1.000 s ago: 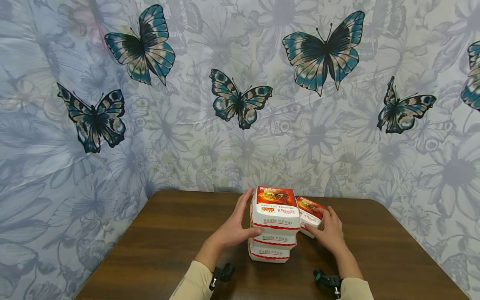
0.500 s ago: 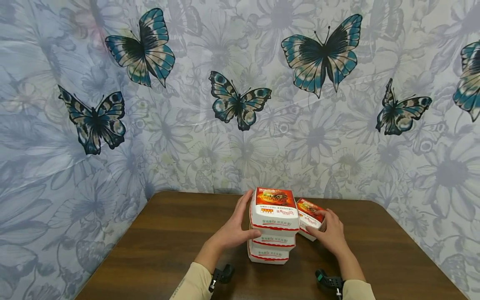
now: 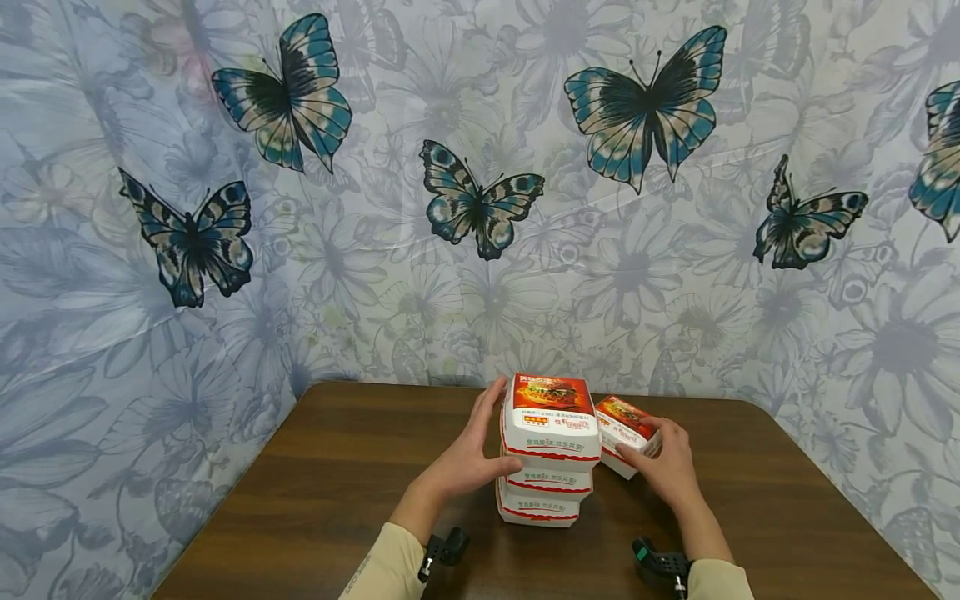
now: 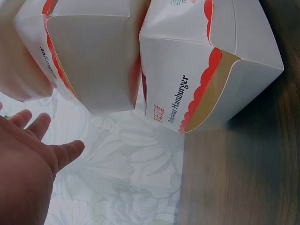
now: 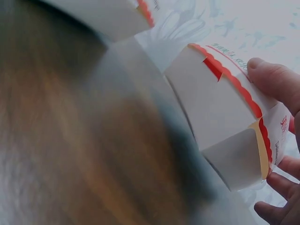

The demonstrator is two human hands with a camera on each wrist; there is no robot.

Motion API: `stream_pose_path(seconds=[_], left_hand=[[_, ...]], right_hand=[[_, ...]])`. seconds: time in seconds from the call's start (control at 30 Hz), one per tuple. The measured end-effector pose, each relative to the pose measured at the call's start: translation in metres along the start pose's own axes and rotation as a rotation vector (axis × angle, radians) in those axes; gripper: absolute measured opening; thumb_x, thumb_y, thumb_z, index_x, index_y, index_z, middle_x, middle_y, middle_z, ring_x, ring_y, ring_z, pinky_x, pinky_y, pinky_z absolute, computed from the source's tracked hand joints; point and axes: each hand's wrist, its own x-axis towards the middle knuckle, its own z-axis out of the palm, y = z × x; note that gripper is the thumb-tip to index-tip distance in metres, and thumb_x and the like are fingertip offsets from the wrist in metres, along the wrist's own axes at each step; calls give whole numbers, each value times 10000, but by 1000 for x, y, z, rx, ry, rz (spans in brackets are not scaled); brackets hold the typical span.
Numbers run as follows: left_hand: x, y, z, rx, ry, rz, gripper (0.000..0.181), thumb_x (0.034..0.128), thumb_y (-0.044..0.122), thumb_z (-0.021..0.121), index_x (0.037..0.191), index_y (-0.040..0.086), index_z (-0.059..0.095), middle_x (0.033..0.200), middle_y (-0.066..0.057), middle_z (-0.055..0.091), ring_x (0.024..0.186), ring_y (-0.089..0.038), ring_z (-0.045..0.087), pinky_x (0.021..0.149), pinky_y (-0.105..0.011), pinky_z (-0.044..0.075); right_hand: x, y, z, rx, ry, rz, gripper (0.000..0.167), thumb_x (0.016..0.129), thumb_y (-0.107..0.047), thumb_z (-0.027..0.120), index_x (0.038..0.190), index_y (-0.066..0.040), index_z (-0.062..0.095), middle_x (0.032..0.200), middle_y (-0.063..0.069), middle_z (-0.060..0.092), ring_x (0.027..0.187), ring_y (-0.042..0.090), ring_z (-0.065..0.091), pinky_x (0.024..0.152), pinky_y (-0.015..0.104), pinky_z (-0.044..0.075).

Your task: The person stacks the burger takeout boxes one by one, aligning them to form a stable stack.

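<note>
Left hand (image 3: 461, 462) was spread at the left side of a stack (image 3: 551, 454) of three on the table (image 3: 300, 500); contact unclear. Right hand (image 3: 667, 467) pinched a box (image 3: 622, 429) just right of the stack. Butterfly backdrop (image 3: 375, 325) hung behind.

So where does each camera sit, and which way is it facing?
Head: worn on the person's head, facing forward and down at the table and butterfly backdrop; the left hand, right hand and sleeves show.
Left wrist: worn there, facing the stacked boxes from the side; part of the left hand shows.
Right wrist: worn there, facing the single box; part of the right hand shows.
Shared: the head and right wrist views both show the right hand gripping the single box.
</note>
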Motion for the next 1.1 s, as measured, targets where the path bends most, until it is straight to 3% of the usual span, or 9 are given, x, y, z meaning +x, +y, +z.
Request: stream_pose_path(seconds=[0.27,0.6,1.0,1.1], left_hand=[[2,-1,0,5,1,-11,1188,755,751,687,1613,327,-17,1677,46,3,1557,-249,21,1172,-681,187],[3,-1,1,2,6,-4,1188,759,739,695,1615,315,-10,1678,36,8,1555,-274,27,1159,-698,192],[6,-2,2,7,10,-4,1117,758,749,687,1574,464,-21,1675,43,7,1556,-257,12,1167,-686,186],[5,-1,2,3,11,-7,1115,754,753,687,1572,471,-17,1676,39,4,1557,-264,9,1165,-691,186]], right_hand=[[2,-21,-9,87,111,-53,653,875,-302,777,1373,-29,454,1529,275,243,1418,441,216,1084,676,292],[3,-51,-20,177,279,-144,627,792,-185,840,1303,-18,516,1494,235,294,1394,374,268,1101,611,282],[-1,-83,-38,280,407,-240,647,758,-156,849,1310,-61,526,1549,186,264,1438,320,245,1092,608,287],[-4,-90,-42,287,437,-275,657,745,-130,852,1314,-52,531,1548,180,273,1450,291,248,1094,514,304]])
